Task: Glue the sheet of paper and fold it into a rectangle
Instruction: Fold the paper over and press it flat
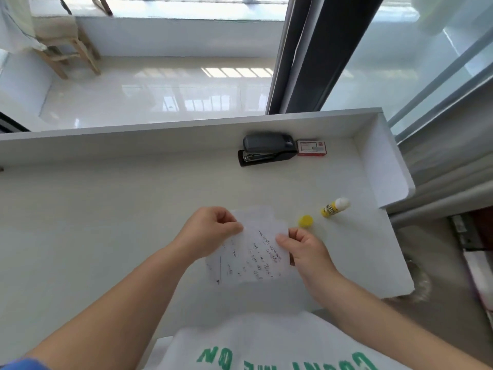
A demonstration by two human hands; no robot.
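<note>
Gripping the sheet of paper (248, 252) at opposite edges, both hands sit over the white counter (106, 209). Left hand (206, 232) pinches the sheet's left edge between thumb and fingers; right hand (306, 252) pinches its right edge the same way. Sheet carries handwriting on the side facing up and lies near the counter's front edge, directly ahead of the person; whether it rests on the surface or is lifted slightly cannot be told. Glue stick (334, 206) lies on its side, uncapped, beyond and to the right of the sheet, clear of it. Yellow cap (305, 221) stands just beside the sheet's upper right corner, between sheet and glue stick. Black stapler (266, 152) rests well beyond the sheet against the counter's raised back wall, with a small red and white box (311, 148) touching its right end.
</note>
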